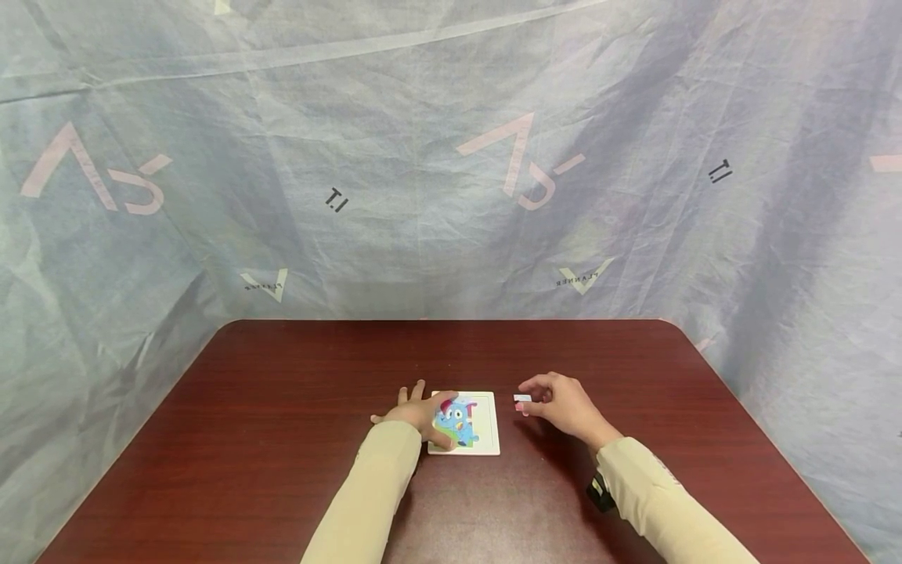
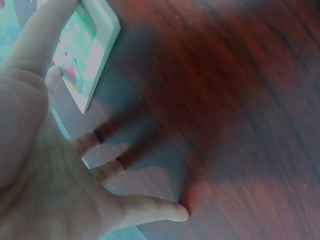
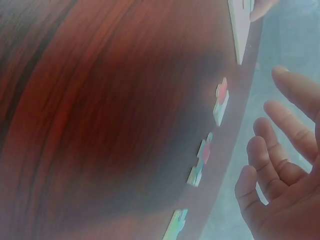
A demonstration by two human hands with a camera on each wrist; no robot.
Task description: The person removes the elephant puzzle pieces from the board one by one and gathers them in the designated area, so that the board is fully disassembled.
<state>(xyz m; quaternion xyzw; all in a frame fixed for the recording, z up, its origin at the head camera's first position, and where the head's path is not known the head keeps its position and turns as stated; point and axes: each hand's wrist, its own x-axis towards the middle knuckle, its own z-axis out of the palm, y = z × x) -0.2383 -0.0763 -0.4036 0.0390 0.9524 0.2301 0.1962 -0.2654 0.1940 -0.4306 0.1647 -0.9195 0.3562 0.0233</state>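
A small white-framed puzzle board (image 1: 488, 429) lies on the table, its left part filled with a blue cartoon elephant (image 1: 455, 417) and its right part plain cream. My left hand (image 1: 414, 411) is spread at the board's left side, thumb and forefinger reaching over its edges; the other fingers (image 2: 150, 210) stretch out beside it. To the right, my right hand (image 1: 567, 406) hovers with loosely bent fingers beside a jigsaw piece (image 1: 522, 399). In the right wrist view nothing sits between those fingers, and a red-and-white piece (image 3: 221, 102) lies on the table apart from them.
More jigsaw pieces lie in a row on the table, one with pink (image 3: 201, 160) and one greenish (image 3: 175, 225). The dark red wooden table (image 1: 282, 392) has rounded far corners. Grey printed cloth (image 1: 409, 258) hangs behind and along both sides. A black device (image 1: 600, 493) shows at the right wrist.
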